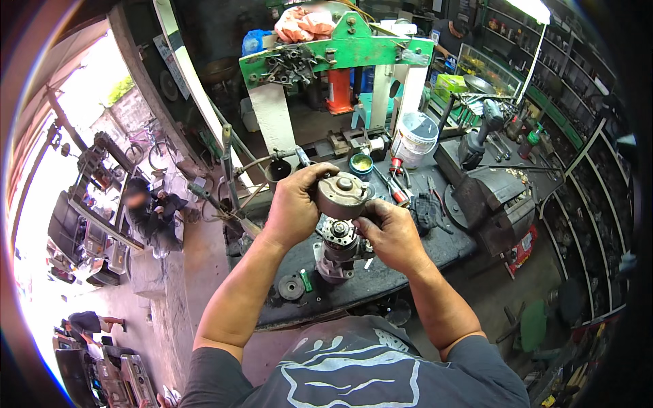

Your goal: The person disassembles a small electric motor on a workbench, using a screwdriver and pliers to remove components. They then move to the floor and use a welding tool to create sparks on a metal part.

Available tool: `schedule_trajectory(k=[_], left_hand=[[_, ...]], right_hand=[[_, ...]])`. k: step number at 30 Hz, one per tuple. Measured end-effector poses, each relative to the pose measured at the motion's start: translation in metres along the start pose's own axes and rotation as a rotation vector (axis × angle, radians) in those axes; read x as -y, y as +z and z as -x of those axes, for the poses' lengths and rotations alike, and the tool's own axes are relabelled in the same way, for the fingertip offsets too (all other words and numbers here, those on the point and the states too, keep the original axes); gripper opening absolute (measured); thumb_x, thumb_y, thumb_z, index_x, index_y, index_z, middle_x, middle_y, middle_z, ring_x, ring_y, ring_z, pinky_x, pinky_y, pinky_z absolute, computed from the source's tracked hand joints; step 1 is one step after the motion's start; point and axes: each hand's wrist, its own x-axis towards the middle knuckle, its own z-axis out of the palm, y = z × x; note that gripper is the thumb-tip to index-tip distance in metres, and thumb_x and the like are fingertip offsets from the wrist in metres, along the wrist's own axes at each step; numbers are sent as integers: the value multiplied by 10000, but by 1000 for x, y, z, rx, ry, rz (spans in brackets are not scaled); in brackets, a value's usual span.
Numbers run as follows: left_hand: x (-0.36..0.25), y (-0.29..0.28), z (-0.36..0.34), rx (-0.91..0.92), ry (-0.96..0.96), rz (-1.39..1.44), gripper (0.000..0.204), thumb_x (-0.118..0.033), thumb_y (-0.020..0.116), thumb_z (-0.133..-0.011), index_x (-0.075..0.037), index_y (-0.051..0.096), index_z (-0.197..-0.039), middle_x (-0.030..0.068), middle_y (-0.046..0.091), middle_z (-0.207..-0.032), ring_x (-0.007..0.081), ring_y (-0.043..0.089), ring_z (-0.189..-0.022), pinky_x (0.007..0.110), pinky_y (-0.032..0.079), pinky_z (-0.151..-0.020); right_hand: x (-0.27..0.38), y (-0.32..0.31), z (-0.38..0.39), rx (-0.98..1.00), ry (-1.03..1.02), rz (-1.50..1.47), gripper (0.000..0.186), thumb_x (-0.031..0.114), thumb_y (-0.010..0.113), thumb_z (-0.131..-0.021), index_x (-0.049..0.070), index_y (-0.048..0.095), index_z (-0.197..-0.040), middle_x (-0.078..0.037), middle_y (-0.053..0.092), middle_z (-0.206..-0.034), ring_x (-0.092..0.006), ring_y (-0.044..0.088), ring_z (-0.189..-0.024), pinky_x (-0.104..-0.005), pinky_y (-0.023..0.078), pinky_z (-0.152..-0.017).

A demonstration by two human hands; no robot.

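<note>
A round metal housing (337,198) with a raised central boss is raised in my left hand (296,207), whose fingers wrap round its left side. My right hand (388,234) has its fingers curled at the housing's lower right edge, near a thin bolt or stud there. Just below the housing, an upright metal assembly (333,265) shows a perforated disc and central shaft on top, on the dark workbench (428,251). A flat metal ring (290,287) and a small green tube (306,281) lie at its lower left.
A white bucket (416,136), open tub (361,164), pliers, a drill (476,136) and vise surround the work. A green press frame (371,47) stands behind. Metal shelving lines the right. Two people (153,214) are off left, one crouching or seated, one farther down.
</note>
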Motion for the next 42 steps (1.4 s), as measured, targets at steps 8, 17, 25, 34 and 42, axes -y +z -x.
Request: schedule_trajectory(k=[8, 17, 25, 34, 42], left_hand=[[7, 7, -5, -31, -5, 44, 390, 141, 704, -920, 11, 757, -1283, 146, 816, -1234, 203, 755, -1149, 349, 590, -1046], [3, -11, -3, 86, -36, 38, 411, 88, 793, -915, 3, 745, -1314, 135, 804, -1277, 197, 750, -1168, 346, 588, -1065], [17, -7, 4, 93, 3, 87, 382, 28, 804, -968, -29, 745, -1340, 88, 793, -1271, 153, 713, -1186, 332, 567, -1076], [16, 8, 20, -22, -52, 64, 360, -32, 820, -982, -8, 737, -1332, 80, 789, -1241, 143, 707, -1162, 328, 562, -1055], [23, 27, 31, -219, -212, 221, 368, -9, 807, -931, 8, 731, -1291, 140, 813, -1201, 195, 757, -1104, 345, 588, -990]], right_hand=[[-3, 3, -3, -38, -11, 67, 209, 63, 790, -1012, -56, 763, -1182, -187, 831, -1015, -215, 803, -905, -367, 621, -819], [-9, 26, 6, -94, -65, 3, 106, -12, 751, -1029, -50, 752, -1128, -57, 772, -869, -86, 682, -772, -285, 575, -711], [-19, 29, 17, -142, -268, 143, 153, 21, 815, -941, -21, 713, -1046, -219, 762, -922, -421, 773, -848, -443, 597, -746], [36, -38, 4, -3, -161, 275, 342, 84, 835, -957, 10, 749, -1280, -168, 801, -1039, -239, 771, -856, -381, 611, -770], [68, -5, -40, 83, -426, 542, 304, 119, 774, -1027, 7, 766, -1310, -228, 804, -1161, -397, 784, -1077, -438, 602, -949]])
